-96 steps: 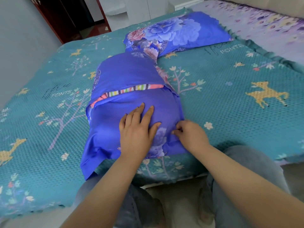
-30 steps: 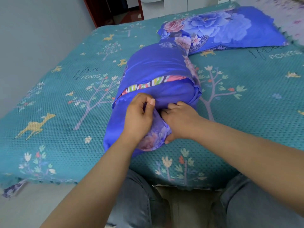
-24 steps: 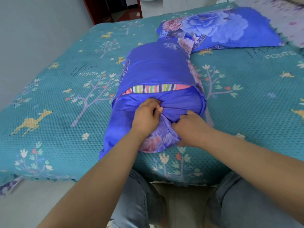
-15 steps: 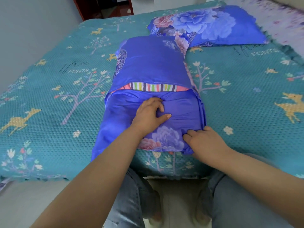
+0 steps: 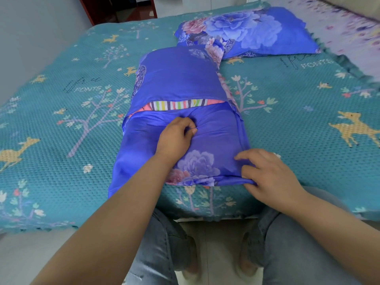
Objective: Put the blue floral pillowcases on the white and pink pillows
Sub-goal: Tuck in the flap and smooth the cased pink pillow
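Observation:
A blue floral pillowcase (image 5: pixel 176 79) lies lengthwise on the bed in front of me with a pillow inside. A band of striped pink, green and white pillow fabric (image 5: pixel 181 104) shows at the case's opening. My left hand (image 5: pixel 176 138) pinches the blue inner flap just below that band. My right hand (image 5: pixel 267 173) grips the near right corner of the case at the bed's edge. A second pillow in a blue floral pillowcase (image 5: pixel 246 33) lies farther back, to the right.
The bed carries a teal cover (image 5: pixel 61 124) with trees and deer. A lilac floral sheet (image 5: pixel 349 31) covers the far right. A grey wall stands at left and a dark red door frame (image 5: pixel 90 11) at the back. My knees are below the bed's edge.
My right hand has slid from the middle of the flap to the near right corner. The flap lies flatter and smoother. My left hand stays pinched near the opening.

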`<control>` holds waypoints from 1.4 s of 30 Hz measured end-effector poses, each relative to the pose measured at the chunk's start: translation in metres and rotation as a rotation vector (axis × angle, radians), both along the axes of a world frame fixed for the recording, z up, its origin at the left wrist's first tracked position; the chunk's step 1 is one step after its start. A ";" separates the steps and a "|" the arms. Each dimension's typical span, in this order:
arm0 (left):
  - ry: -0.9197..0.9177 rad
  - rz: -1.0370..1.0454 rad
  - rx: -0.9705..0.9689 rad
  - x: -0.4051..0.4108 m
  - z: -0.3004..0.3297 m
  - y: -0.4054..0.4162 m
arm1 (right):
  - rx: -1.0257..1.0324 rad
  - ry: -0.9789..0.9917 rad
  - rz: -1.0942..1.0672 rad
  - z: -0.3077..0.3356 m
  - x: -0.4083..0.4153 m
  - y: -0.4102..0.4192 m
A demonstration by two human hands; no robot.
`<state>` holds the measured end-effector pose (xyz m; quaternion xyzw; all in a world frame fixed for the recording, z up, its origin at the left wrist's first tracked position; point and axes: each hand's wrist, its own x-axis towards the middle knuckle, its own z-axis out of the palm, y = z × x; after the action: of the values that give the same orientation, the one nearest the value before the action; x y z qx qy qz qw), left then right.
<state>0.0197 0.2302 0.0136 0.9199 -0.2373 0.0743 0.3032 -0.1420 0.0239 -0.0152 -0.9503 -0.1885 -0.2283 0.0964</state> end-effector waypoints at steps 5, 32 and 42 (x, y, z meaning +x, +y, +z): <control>-0.144 0.091 0.170 -0.005 0.015 -0.026 | -0.065 0.035 0.014 -0.003 0.024 0.024; -0.098 0.136 0.003 -0.008 0.022 -0.024 | 0.828 0.600 -0.621 0.021 0.026 0.013; -0.417 0.115 0.296 -0.028 0.024 0.059 | 1.603 0.470 -0.373 0.043 0.073 0.016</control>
<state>-0.0080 0.2896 0.0381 0.9309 -0.2504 0.2441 0.1053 -0.0692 0.0403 0.0281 -0.6330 0.2143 -0.1020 0.7368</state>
